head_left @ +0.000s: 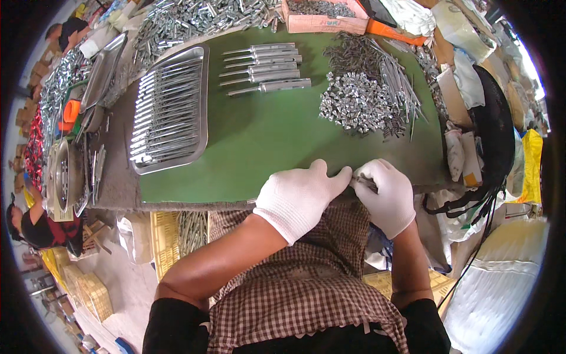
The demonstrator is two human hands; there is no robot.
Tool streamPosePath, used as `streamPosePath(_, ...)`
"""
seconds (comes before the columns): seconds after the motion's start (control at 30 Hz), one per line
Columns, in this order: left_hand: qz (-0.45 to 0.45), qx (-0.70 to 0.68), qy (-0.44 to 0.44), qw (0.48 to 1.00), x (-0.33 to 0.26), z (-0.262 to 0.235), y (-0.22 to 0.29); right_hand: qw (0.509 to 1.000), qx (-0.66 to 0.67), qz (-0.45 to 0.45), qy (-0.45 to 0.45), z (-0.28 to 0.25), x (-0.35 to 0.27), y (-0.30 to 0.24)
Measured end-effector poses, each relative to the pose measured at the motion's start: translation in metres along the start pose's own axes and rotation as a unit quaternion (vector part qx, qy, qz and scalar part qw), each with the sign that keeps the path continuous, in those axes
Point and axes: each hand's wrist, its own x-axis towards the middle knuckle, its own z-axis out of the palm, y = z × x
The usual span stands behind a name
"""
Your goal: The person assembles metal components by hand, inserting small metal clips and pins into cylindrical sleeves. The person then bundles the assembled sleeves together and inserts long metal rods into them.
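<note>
Both my hands wear white knit gloves and meet at the near edge of a green work mat (253, 147). My right hand (386, 197) is closed, its thumb and fingers pinching a small dark-grey metal piece (367, 183). My left hand (303, 194) is closed too, fingertips against the right hand's; what it pinches is hidden. Beyond them lies a heap of small silver metal caps (356, 103), beside dark little springs or screws (354, 53) and long thin metal rods (401, 82). Several pointed tools with silver cylindrical handles (286, 85) lie in a column at the mat's far middle.
A steel tray (203, 118) at left holds rows of similar slim tools. Silver cylinders (177, 29) are heaped at the back, near a pink box (324, 23) of small parts. A black bag or strap (495, 124) stands right. Two other people (44, 218) (68, 32) are at left.
</note>
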Motion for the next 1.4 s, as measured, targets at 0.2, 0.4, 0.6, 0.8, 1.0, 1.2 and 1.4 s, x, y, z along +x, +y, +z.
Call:
streamPosePath(0.2, 0.015, -0.011, -0.008, 1.0, 0.004, -0.005, 0.001, 0.884, 0.451, 0.021, 0.118, 0.006, 0.015, 0.008)
streamPosePath(0.4, 0.008, -0.007, -0.025, 1.0, 0.004, -0.007, 0.002, 0.591, 0.796, 0.003, 0.13, 0.034, 0.03, 0.003)
streamPosePath(0.6, 0.027, -0.008, -0.012, 1.0, 0.005, -0.004, -0.001, 0.821, 0.517, -0.086, 0.224, 0.049, 0.02, -0.007)
streamPosePath(0.8, 0.031, 0.053, 0.016, 0.998, 0.02, 0.0, 0.017, 0.754, 0.604, -0.025, 0.257, 0.04, 0.022, -0.01)
streamPosePath(1.0, 0.025, -0.004, 0.126, 0.992, 0.002, 0.009, -0.005, 0.614, 0.771, -0.046, 0.163, 0.037, 0.03, 0.003)
streamPosePath(1.2, -0.227, -0.027, 0.039, 0.973, -0.151, -0.045, -0.053, 0.701, 0.692, 0.037, 0.167, 0.038, 0.015, 0.02)
streamPosePath(1.4, -0.157, -0.01, 0.114, 0.981, -0.12, -0.058, -0.054, 0.74, 0.655, 0.042, 0.148, 0.036, 0.022, -0.003)
